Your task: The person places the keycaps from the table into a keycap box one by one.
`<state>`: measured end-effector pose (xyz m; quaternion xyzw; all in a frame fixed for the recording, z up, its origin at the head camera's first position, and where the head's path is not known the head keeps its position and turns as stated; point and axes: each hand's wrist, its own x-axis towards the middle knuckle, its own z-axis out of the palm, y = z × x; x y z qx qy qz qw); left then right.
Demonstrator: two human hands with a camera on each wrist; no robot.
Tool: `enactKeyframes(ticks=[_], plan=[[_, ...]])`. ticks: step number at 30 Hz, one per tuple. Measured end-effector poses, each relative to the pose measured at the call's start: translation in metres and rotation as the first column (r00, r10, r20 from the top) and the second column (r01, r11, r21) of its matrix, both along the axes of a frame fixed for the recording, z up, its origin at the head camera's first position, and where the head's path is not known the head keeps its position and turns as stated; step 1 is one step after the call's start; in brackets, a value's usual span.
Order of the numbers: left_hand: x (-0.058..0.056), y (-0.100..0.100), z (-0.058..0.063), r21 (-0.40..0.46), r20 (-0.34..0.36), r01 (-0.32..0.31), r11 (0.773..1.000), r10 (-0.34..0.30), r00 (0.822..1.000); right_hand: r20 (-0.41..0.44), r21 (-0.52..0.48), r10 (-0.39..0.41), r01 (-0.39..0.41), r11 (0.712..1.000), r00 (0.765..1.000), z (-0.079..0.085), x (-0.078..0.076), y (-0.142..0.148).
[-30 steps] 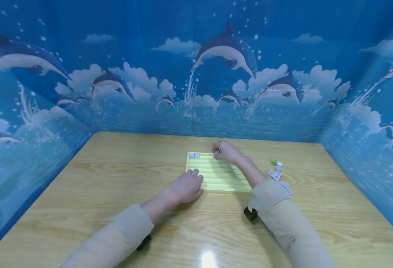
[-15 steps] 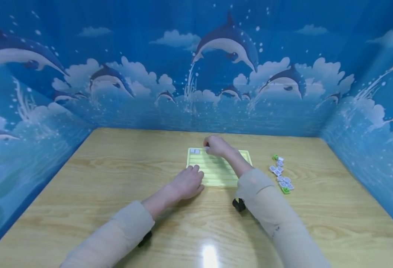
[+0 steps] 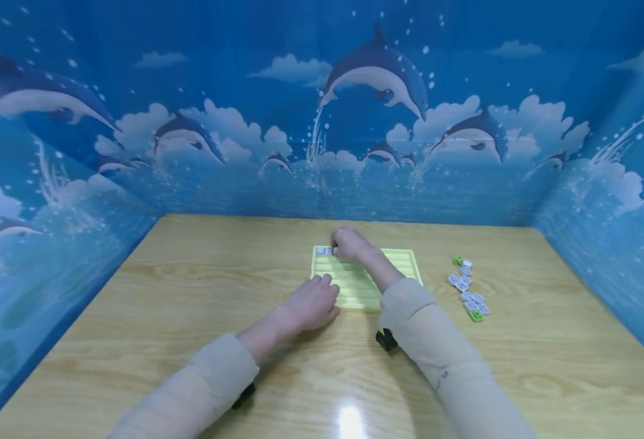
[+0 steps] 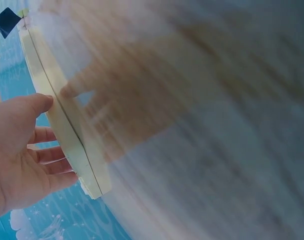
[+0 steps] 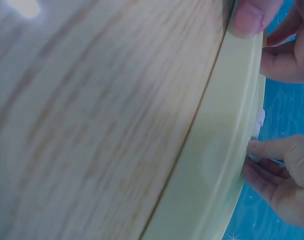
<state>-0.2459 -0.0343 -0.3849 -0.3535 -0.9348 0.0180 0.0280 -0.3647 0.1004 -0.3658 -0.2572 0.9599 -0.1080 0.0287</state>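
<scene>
A pale yellow-green tray (image 3: 357,299) with raised ridges lies on the table. My left hand (image 3: 313,303) grips its front left corner, the thumb (image 4: 42,102) against the front side and the fingers reaching over the edge. At the tray's back row, my right hand (image 3: 351,244) pinches a small white tile (image 3: 335,250), mostly hidden by the fingers. Beside it in the back left corner sit white tiles (image 3: 320,250) in a line. From the right wrist, the right hand's fingertips (image 5: 257,146) show at the tray's far rim.
Right of the tray, several loose white tiles (image 3: 461,285) lie scattered on the wooden table (image 3: 234,256), with a green piece (image 3: 458,261) at the back and another green tile (image 3: 476,316) at the front. A blue dolphin curtain (image 3: 234,183) closes off the back and sides.
My right hand has moved left along the tray's back row with the tile, up to the tiles in the corner. The left hand has stayed at the tray corner.
</scene>
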Motion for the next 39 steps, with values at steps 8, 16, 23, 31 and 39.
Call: enactKeyframes(ticks=[8,16,23,31,39], plan=[[0.001,0.001,0.0,-0.011,0.003,-0.005,1.0,0.005,1.0,0.029,-0.012,-0.037,0.037,0.999,0.999,-0.002,0.001,0.0],[0.0,0.002,0.0,-0.01,-0.026,-0.002,1.0,0.002,1.0,0.031,-0.032,-0.043,0.044,0.999,0.999,0.001,0.0,0.003],[0.001,0.001,0.0,-0.021,-0.014,-0.003,1.0,0.003,1.0,0.053,-0.064,-0.029,0.033,0.997,0.998,0.001,0.0,0.006],[0.001,0.001,0.001,-0.035,-0.003,-0.009,0.999,0.009,1.0,0.065,-0.103,-0.007,0.014,0.995,0.998,-0.002,-0.001,0.01],[0.0,0.001,-0.002,-0.05,-0.022,0.002,0.999,-0.003,1.0,0.063,-0.091,-0.007,0.013,0.996,0.998,-0.002,0.0,0.01]])
